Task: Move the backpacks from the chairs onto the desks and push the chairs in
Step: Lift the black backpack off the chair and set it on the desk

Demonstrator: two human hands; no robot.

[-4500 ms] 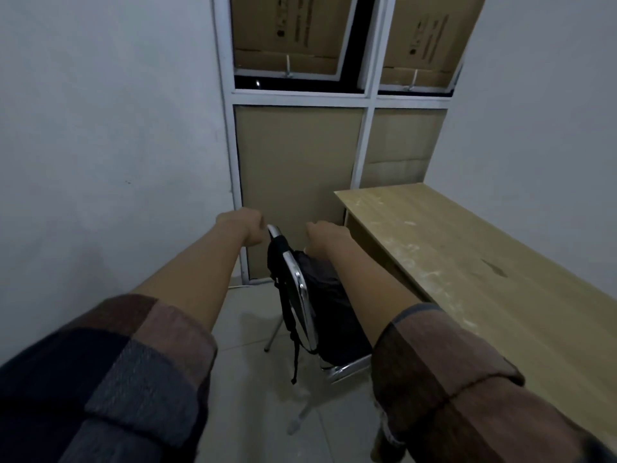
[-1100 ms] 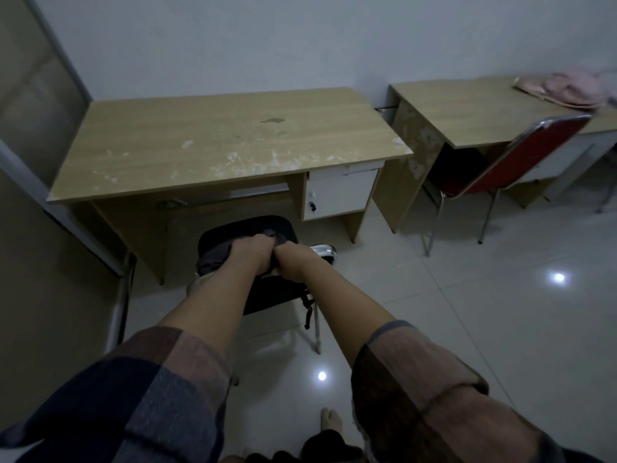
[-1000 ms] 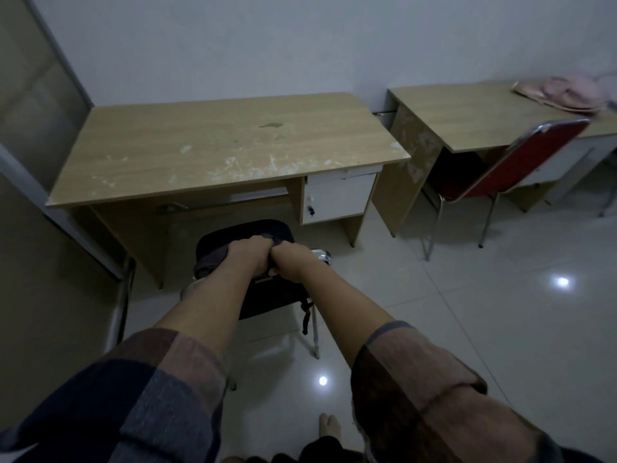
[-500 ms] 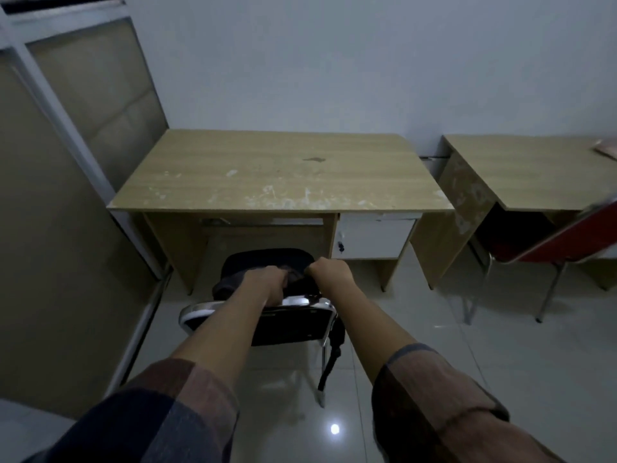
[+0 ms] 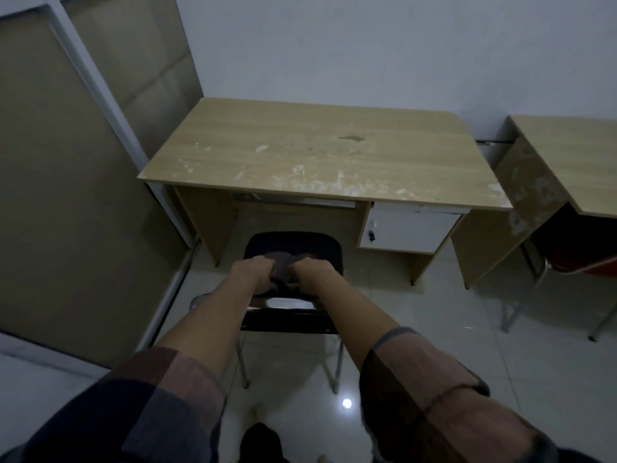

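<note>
Both hands reach forward side by side, the left hand [image 5: 255, 274] and right hand [image 5: 310, 274] each with fingers curled round the bunched top of a dark backpack [image 5: 283, 262] that sits on the seat of a black chair [image 5: 293, 242]. The chair stands on the tiled floor [image 5: 417, 345] just in front of the desk's near edge, its chrome-edged back [image 5: 283, 304] under the wrists. The tabletop [image 5: 317, 152] is scuffed with pale marks, with a white drawer [image 5: 410, 228] below its near right corner; a second desk [image 5: 567, 152] with a red chair [image 5: 574, 262] stands to the right.
</note>
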